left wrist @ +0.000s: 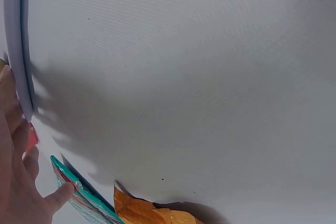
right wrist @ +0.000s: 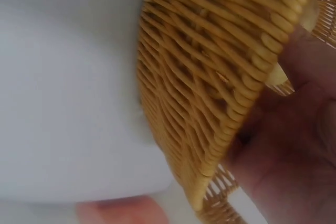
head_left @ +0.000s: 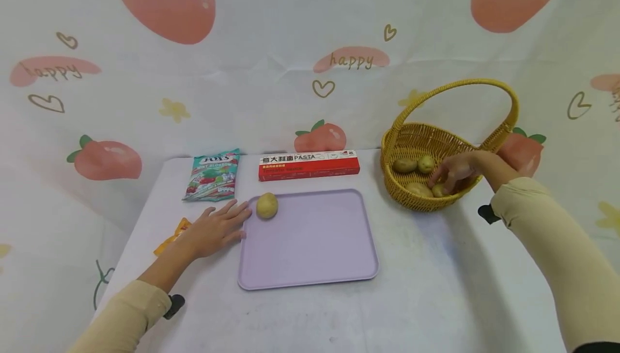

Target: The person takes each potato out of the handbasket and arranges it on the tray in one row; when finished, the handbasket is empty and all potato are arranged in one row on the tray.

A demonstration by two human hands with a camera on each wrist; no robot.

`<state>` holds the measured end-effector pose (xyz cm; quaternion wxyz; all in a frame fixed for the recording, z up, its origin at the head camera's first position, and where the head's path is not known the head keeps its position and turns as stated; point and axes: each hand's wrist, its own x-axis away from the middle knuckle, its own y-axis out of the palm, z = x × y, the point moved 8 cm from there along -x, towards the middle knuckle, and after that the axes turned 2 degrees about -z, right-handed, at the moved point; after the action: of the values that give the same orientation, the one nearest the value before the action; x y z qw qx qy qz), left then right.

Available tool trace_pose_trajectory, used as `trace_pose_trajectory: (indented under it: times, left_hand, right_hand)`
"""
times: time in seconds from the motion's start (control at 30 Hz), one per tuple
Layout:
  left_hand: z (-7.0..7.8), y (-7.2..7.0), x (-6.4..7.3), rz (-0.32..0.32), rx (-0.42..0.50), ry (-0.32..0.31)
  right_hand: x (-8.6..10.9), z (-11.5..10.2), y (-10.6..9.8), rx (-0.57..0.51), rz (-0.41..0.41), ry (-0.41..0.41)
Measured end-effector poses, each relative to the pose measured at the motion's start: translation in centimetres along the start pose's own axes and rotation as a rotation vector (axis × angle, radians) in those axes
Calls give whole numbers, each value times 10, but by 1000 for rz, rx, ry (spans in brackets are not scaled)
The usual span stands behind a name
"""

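Note:
A round yellow potato sits in the far left corner of a lilac tray. My left hand lies with spread fingers at the tray's left edge, fingertips right at the rim. On the right, my right hand reaches down over the rim into a yellow wicker basket with a tall handle. Its fingers are bent around a potato at the bottom, partly hidden by them. Other potatoes lie in there: a pale one beside the fingers, a greenish one and a darker one behind.
Behind the tray lies a red and white pasta box. To its left is a teal candy bag. An orange wrapper lies partly behind the left forearm. A printed cloth hangs along the table's back edge.

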<state>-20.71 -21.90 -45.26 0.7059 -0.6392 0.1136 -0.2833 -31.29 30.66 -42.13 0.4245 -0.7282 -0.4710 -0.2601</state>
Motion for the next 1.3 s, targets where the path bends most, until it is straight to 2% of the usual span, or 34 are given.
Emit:
trace_pose_trajectory:
  times: [0.27,0.57,0.8,0.97,1.1,1.3]
  left_hand:
    - [0,0,-1,2,-8,4]
    - [1,1,-1,10,-6,10]
    - [1,-1,-1,11,-18,9]
    - [1,-1,-1,13,-17,12]
    - [1,0,-1,12,-12,11]
    - [0,0,0,11,-15,10]
  right_hand:
    - [13,-13,-5,-27,-28,2]
    - [30,-35,-13,111,4,-19]
    - [44,-63,-13,223,88,-120]
    - [47,-89,-1,212,135,-241]
    - [44,-110,11,194,142,-325]
    - [29,-137,24,179,191,-371]
